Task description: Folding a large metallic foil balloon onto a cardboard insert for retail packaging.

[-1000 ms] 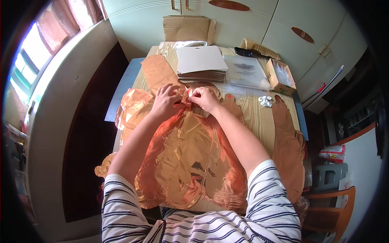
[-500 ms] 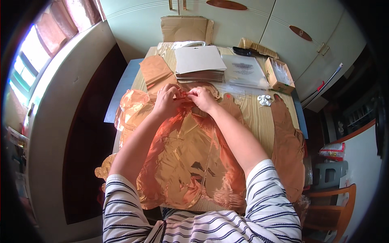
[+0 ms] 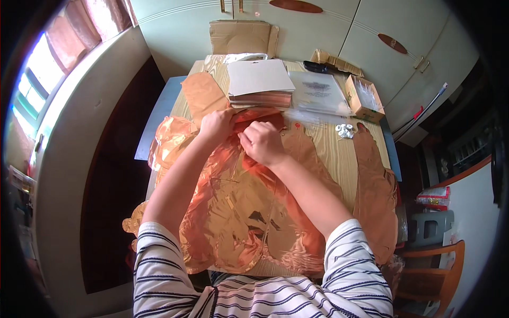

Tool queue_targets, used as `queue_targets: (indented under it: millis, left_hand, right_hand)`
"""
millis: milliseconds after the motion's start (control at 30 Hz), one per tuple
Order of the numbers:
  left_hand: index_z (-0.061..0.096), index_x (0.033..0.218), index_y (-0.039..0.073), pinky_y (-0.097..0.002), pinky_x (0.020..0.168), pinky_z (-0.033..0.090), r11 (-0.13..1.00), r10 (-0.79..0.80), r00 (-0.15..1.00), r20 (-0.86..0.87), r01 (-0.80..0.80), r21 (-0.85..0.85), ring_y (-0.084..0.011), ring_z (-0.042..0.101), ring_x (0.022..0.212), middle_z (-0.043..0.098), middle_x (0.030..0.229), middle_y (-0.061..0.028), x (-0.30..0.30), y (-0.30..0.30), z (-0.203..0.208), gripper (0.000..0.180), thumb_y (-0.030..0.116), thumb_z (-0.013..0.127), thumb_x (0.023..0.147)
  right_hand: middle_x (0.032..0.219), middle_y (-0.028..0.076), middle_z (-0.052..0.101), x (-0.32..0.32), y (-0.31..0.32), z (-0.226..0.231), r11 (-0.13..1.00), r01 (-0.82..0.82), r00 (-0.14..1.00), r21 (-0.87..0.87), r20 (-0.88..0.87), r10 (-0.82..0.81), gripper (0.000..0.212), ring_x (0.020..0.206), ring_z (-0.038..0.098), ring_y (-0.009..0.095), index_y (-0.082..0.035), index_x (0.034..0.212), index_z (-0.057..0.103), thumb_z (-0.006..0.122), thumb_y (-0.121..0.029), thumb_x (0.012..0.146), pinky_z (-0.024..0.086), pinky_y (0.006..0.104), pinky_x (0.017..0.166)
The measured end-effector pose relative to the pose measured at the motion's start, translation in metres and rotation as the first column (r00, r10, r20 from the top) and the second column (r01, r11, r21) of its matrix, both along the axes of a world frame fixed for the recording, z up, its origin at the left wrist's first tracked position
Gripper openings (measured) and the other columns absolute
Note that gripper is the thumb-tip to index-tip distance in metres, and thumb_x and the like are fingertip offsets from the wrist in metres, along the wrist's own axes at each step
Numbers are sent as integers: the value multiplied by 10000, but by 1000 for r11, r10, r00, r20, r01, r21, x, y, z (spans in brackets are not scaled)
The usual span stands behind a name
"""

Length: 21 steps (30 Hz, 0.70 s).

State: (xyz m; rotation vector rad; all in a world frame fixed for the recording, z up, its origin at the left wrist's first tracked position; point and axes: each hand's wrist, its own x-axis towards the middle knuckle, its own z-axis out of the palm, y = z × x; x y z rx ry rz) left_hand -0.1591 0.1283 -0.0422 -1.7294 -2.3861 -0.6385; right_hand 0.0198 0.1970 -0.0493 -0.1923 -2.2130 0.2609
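A person in a striped shirt (image 3: 281, 297) works with both hands at the far end of a large copper-coloured foil piece (image 3: 244, 204) spread across the near half of a wooden table (image 3: 344, 164), as seen from within the room. Half a second ago the fingertips met over the gathered foil; now the hands stand apart. The right hand (image 3: 263, 143) has come back toward the body and turned knuckles up, its fingers curled and its thumb tucked alongside; whether foil is pinched inside, I cannot tell. The left hand (image 3: 216, 125) has moved little and bends over the foil's upper left, fingertips hidden, so its hold cannot be made out. Between and beyond the hands, a red-orange fold (image 3: 265, 113) that was bunched under the fingers lies opened out before the stack of sheets (image 3: 260, 78), whose front edge now shows coppery where it looked dark. Unmoved since then are the clear plastic bags (image 3: 318, 95), the small white rolls (image 3: 345, 131), the cardboard box (image 3: 367, 113) and the scalloped foil shape (image 3: 373, 196) along the table's right side
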Motion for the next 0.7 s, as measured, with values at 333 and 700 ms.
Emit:
queue_targets:
  millis: [333, 700]
  left_hand:
    - [757, 952, 54, -402, 586, 515, 948, 95, 959, 267, -169, 269, -319, 708, 661, 710, 734, -178, -89, -16, 45, 253, 285, 655, 959]
    - [751, 1125, 33, -297, 736, 543, 358, 431, 846, 313, -478, 802, -126, 684, 775, 736, 846, -56, -221, -133, 210, 478, 467, 619, 976]
  right_hand:
    - [1574, 118, 379, -17, 8, 3, 896, 407, 633, -180, 762, -135, 673, 1480, 285, 374, -230, 1483, 483, 666, -531, 910, 231, 611, 1192]
    - [1618, 115, 327, -20, 9, 6, 877, 439, 568, -194, 816, -103, 710, 1493, 268, 361, -238, 1514, 462, 661, -553, 909, 279, 629, 1160]
